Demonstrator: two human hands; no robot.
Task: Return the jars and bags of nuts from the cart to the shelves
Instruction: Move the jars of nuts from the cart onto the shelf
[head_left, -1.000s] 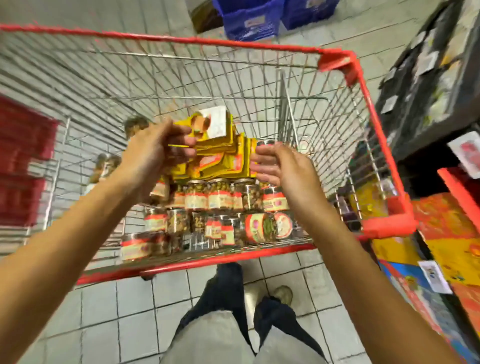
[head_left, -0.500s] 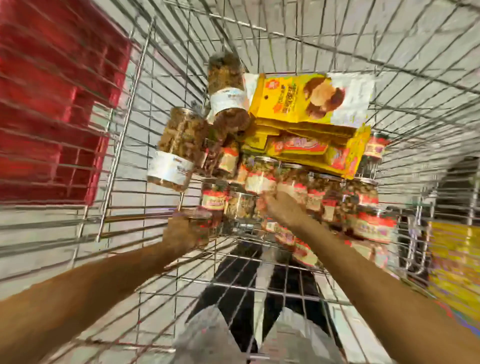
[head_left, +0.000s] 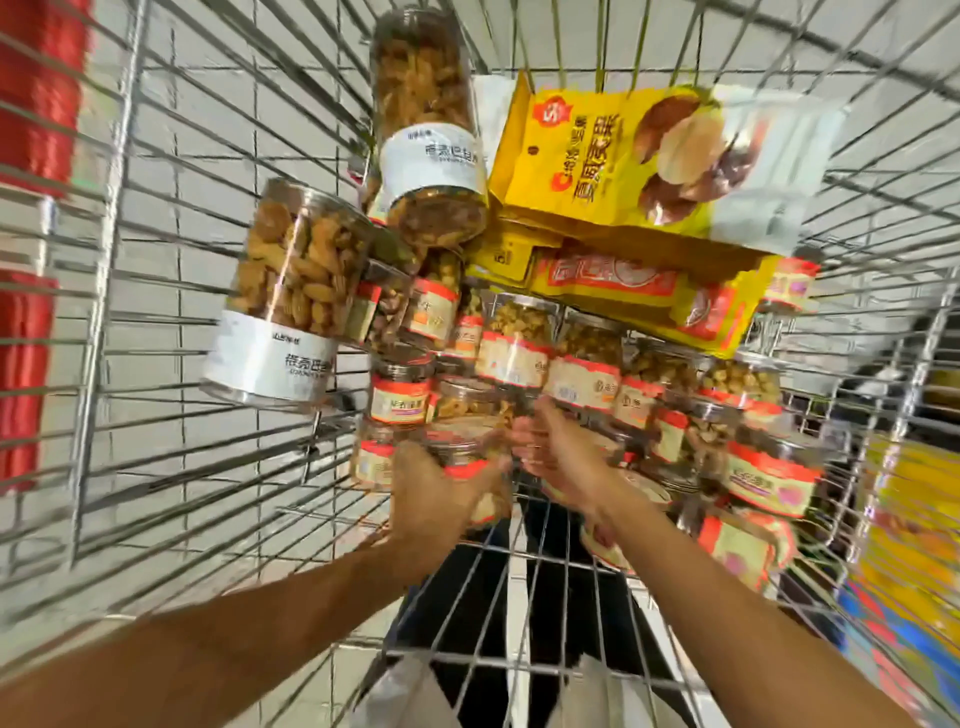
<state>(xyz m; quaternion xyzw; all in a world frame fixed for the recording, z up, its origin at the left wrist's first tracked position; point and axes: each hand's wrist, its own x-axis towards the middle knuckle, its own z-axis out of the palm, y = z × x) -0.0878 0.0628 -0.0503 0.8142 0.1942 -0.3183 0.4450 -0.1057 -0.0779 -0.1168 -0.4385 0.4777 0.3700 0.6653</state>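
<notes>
1. Whereas a second ago both hands were up at the yellow printed nut bags (head_left: 639, 156), the left fingers (head_left: 483, 486) now curl round a small clear plastic jar with a red-orange label (head_left: 470, 452) in the near row. The right fingers (head_left: 524, 441) lie half-curled against its right side; whether they grip it I cannot tell.
2. Left hand (head_left: 436, 504) and right hand (head_left: 563, 462) sit close together with the jar between them.
3. Both forearms reach forward and down into the silver wire cart (head_left: 156, 312).
4. By my reading, the bags were passed over and this jar is the pick. It sits low in the cart among its neighbours, not yet lifted out toward a shelf.
</notes>
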